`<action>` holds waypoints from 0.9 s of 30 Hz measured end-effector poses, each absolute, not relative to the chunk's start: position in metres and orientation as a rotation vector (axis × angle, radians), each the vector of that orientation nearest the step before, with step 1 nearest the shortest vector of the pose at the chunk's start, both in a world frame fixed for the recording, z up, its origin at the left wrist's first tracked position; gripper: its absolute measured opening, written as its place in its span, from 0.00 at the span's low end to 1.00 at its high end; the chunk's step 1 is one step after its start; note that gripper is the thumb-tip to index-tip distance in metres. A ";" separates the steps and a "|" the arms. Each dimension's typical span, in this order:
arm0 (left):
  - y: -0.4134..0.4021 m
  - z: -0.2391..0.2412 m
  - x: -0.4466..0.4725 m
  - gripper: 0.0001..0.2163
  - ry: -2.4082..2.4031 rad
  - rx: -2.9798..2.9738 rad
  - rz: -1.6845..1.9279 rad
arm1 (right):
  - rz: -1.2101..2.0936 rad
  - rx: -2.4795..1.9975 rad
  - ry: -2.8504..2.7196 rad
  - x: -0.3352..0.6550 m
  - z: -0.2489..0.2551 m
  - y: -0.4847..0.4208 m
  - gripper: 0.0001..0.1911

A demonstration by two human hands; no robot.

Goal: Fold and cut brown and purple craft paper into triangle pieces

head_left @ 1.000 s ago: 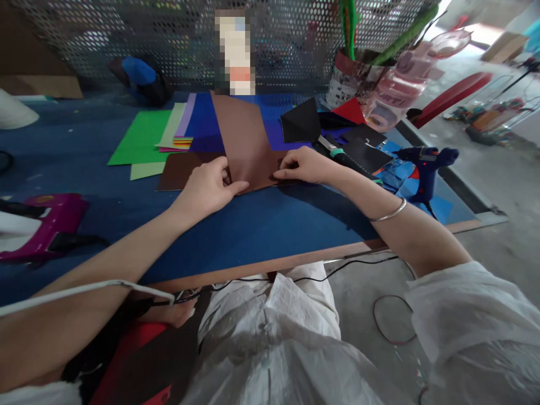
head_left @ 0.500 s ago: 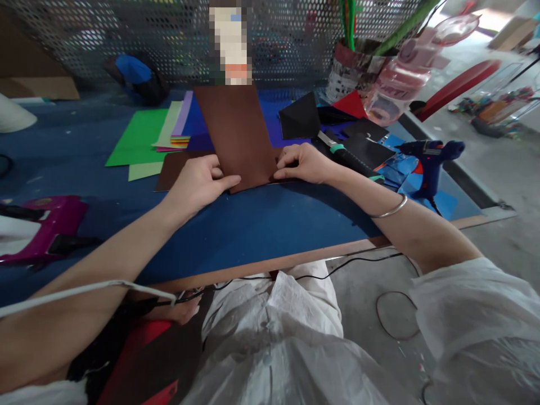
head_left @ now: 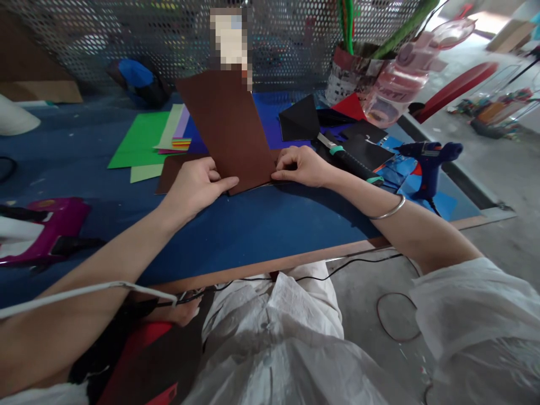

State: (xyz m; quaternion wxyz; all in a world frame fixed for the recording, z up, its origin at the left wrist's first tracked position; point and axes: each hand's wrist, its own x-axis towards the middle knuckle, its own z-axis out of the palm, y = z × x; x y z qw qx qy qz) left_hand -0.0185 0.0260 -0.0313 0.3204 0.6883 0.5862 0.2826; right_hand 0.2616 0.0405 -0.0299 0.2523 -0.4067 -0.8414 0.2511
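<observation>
Light is soft and fairly dim over the blue worktop, and brightest in the upper right, where the background washes out to white. A dark shadow lies on the worktop below the right forearm. The brown sheet looks evenly dark; small highlights mark the bracelet and pink bottle. Below the worktop at left, detail sinks into darkness. Wide-angle distortion stretches the sleeve at lower right. Coarse square blocks hide a patch at top centre.

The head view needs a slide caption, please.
Left hand and right hand at the lower corners of a rectangular brown paper sheet.
</observation>
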 end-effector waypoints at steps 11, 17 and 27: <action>0.013 -0.015 -0.009 0.17 1.589 1.826 0.728 | 0.660 -1.337 -2.298 0.254 -0.020 0.032 0.10; 0.011 -0.018 -0.007 0.26 1.610 1.826 0.759 | 0.616 -1.432 -2.284 0.248 -0.017 0.029 0.10; 0.017 -0.020 -0.004 0.25 1.639 1.892 0.713 | 0.585 -1.540 -2.282 0.240 -0.011 0.021 0.07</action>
